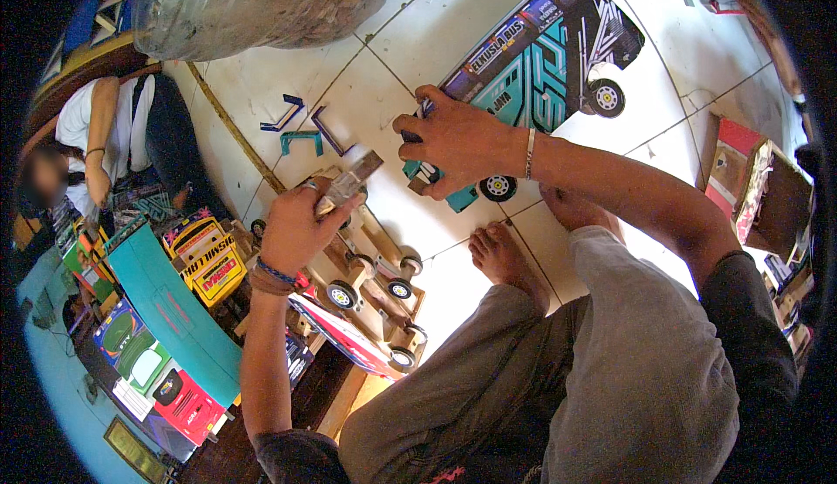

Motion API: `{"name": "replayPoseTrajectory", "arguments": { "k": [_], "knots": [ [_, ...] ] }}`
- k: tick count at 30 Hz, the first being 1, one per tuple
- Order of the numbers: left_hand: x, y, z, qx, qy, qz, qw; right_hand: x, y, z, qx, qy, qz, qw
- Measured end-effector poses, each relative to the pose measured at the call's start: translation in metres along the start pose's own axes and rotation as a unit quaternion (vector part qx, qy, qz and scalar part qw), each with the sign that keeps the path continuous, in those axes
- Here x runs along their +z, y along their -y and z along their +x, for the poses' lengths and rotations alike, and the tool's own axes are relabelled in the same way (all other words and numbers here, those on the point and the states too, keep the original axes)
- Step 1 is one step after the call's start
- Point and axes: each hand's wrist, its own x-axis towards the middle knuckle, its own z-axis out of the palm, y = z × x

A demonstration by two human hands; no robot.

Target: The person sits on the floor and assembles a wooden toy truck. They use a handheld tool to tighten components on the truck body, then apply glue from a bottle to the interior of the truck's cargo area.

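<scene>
My right hand [466, 139] grips the near end of a toy bus [540, 70], which lies on its side on the tiles. The bus is black, teal and purple, with black-and-white wheels [606, 98]. My left hand [301, 227] is closed around a short, worn metal tool [353, 180] with a flat, squared end; the rest of it is hidden in the fingers. Beyond that hand lie small bent strips: a dark blue one [283, 114], a teal one [301, 142] and a long dark one [331, 132].
Wooden toy chassis with wheels [366, 283] stand beside my left forearm. Finished-looking toy trucks and a long teal panel [174, 301] are at the left, near another person [126, 135]. A large clear plastic bag [261, 4] sits at the back; a red-and-white wooden piece [737, 170] stands right.
</scene>
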Motion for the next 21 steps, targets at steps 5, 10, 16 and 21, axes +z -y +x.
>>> {"name": "replayPoseTrajectory", "arguments": {
  "k": [5,10,16,21],
  "knots": [
    [0.022,0.008,0.006,0.046,0.06,0.043,0.996,0.002,-0.001,-0.002,0.009,0.0,0.015,1.0],
    [0.023,0.01,0.019,0.066,0.085,0.054,0.993,-0.002,0.0,-0.002,0.003,-0.002,0.013,1.0],
    [0.015,-0.004,0.03,0.037,0.121,0.041,0.991,0.001,-0.001,-0.001,-0.009,-0.031,0.019,0.999],
    [0.013,-0.005,0.031,0.048,0.129,0.035,0.99,0.009,-0.003,-0.001,-0.023,-0.056,-0.005,0.998]
  ]
}}
